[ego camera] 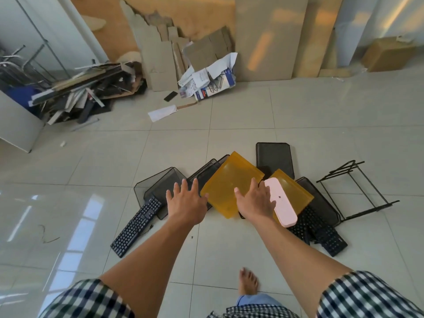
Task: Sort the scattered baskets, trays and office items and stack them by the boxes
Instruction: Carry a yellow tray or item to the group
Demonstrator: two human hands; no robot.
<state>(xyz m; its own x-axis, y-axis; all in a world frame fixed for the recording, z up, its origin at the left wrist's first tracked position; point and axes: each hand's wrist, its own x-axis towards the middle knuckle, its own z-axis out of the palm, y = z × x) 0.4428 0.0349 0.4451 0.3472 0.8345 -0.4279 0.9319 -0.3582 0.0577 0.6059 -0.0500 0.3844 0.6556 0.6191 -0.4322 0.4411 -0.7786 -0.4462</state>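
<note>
Right grip (255,201) — splayed — over larger yellow tray (229,180); left grip (186,201) just beside.

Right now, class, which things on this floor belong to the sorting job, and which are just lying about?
For the job: large yellow tray, smaller yellow tray, black mesh trays, wire rack, left keyboard, right keyboard, pink case.
Just lying about: scrap pile, phone, loose white paper, torn cardboard.

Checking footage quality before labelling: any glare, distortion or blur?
Head view: window glare streaks the glossy floor at left; the wide-angle lens bows tile lines; warm light patches mark the cardboard sheets; left hand, right hand and larger yellow tray look sharp.
</note>
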